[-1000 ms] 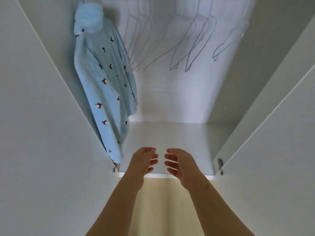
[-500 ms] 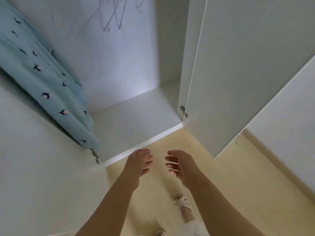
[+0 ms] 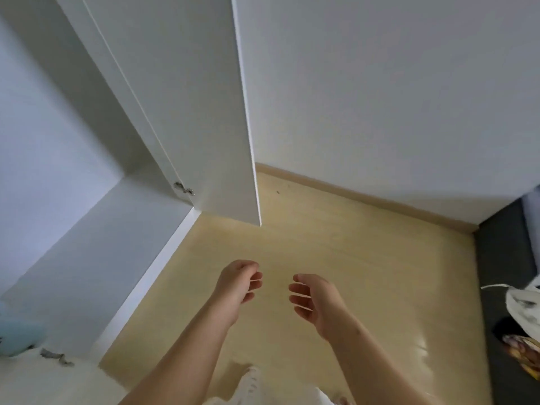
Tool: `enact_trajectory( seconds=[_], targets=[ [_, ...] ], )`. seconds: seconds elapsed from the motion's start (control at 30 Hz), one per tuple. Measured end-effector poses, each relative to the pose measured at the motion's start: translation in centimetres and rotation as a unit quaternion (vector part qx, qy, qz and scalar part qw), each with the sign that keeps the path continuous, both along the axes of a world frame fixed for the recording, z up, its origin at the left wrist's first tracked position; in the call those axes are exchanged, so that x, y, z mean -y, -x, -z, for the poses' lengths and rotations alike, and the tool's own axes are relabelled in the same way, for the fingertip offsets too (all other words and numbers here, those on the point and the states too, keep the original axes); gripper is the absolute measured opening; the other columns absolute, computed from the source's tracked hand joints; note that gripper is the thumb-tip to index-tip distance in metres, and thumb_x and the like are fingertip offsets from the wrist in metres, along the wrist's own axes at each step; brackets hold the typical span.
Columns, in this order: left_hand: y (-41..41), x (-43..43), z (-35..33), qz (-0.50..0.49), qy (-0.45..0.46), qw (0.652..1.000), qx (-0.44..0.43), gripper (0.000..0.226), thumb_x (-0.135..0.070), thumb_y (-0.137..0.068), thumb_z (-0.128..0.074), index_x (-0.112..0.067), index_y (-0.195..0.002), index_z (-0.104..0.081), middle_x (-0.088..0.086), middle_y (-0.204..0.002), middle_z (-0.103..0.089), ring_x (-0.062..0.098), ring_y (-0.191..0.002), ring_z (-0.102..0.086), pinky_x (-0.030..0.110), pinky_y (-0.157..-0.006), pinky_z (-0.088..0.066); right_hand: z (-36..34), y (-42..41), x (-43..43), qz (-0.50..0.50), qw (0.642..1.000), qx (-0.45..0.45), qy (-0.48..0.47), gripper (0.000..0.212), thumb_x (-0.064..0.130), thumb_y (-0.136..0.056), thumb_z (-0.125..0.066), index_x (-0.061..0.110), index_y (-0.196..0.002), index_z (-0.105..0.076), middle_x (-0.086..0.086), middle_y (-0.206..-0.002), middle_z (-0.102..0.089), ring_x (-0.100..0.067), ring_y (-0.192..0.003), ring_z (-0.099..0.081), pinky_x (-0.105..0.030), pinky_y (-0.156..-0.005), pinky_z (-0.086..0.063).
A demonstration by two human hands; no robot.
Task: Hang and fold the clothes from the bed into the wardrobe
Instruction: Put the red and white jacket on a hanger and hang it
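Both bare forearms reach forward from the near edge, side by side and apart. The left hand [image 3: 238,283] hangs with fingers loosely curled, palm turned toward the right, holding nothing. The right hand [image 3: 314,299] faces it, fingers relaxed and slightly bent, thumb uppermost, also holding nothing

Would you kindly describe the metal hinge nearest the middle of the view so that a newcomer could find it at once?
Start at the white wardrobe door standing open in the middle of the view. Follow its inner edge down to its foot, where the small silvery hinge sits. The other hinge lies at the lower left, beside the pale blue garment.
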State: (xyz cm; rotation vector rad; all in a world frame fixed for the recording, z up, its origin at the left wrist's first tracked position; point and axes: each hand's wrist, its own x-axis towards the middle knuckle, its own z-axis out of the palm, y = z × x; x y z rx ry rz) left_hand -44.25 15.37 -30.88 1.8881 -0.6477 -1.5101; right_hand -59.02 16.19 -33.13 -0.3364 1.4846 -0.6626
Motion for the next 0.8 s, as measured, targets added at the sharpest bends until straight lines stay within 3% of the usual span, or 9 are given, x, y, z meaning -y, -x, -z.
enact_trajectory(
  seconds=[0.23,0.5,0.8],
  targets=[
    [16.1,-2.5,0.9,0.154,-0.014,0.988,-0.003,0.010,-0.019,-0.093,-0.052,-0.020,-0.083,-0.055,-0.002,-0.076,-0.060,0.010,-0.066,-0.059,0.024,-0.062,-0.040,-0.1,15.4,-6.9,0.157,0.988,-0.003,0.000,0.012,0.015,-0.091,-0.050,0.016,-0.083,-0.060,-0.002,-0.075,-0.060,-0.016,-0.059,-0.055,-0.023,-0.055,-0.039],
    [36.1,-7.8,1.6,0.310,-0.042,0.949,-0.033,0.011,-0.018,-0.093,-0.052,-0.021,-0.083,-0.054,-0.003,-0.073,-0.060,0.010,-0.060,-0.055,0.021,-0.053,-0.034,0.6,33.6,-17.1,0.319,0.947,-0.027,-0.027,0.011,0.015,-0.091,-0.050,0.015,-0.083,-0.058,-0.003,-0.075,-0.061,-0.017,-0.059,-0.054,-0.023,-0.055,-0.039],
    [50.9,-9.8,1.1,0.444,-0.044,0.895,-0.024,0.012,-0.015,-0.095,-0.048,-0.018,-0.085,-0.055,-0.001,-0.074,-0.058,0.010,-0.061,-0.053,0.022,-0.053,-0.035,1.0,45.0,-21.4,0.462,0.886,-0.002,-0.041,0.011,0.012,-0.091,-0.051,0.015,-0.082,-0.057,-0.002,-0.069,-0.059,-0.017,-0.058,-0.052,-0.024,-0.055,-0.039]
  ],
)
